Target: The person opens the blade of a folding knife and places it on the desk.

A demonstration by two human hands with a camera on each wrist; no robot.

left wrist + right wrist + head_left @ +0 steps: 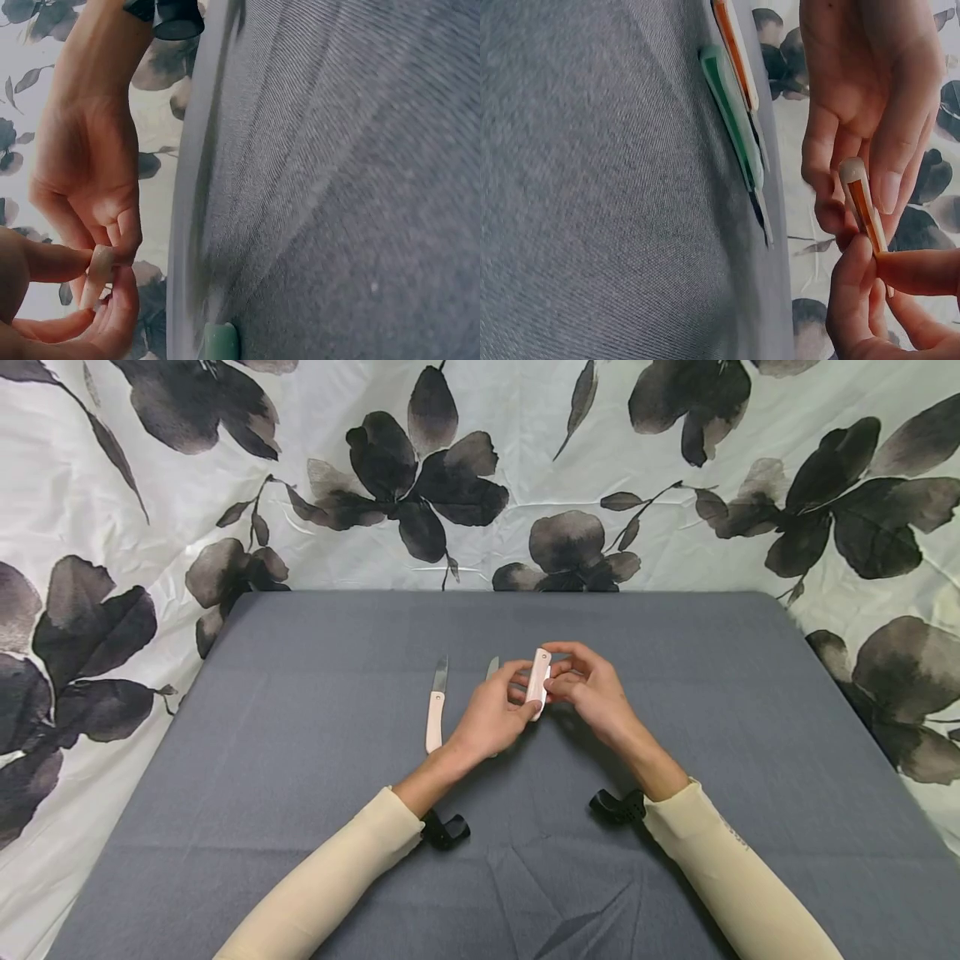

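A pale folding knife [537, 683] is held upright above the table between both hands. My left hand [493, 710] grips the handle's lower part, thumb on its face. My right hand [596, 689] pinches its right edge, with the index finger at the top end. An orange strip shows along the slot of this knife [861, 202] in the right wrist view; how far its blade is out I cannot tell. Left of the hands lies an unfolded knife [435, 722]. Another unfolded knife [492, 667] is mostly hidden behind the left hand; its handle [731, 120] shows green in the right wrist view.
Grey cloth covers the table [300, 693]. Behind it hangs a white curtain [525, 410] with dark flowers. A black wrist mount [447, 832] sits at the left cuff, and another black mount [617, 807] at the right cuff, both low over the cloth.
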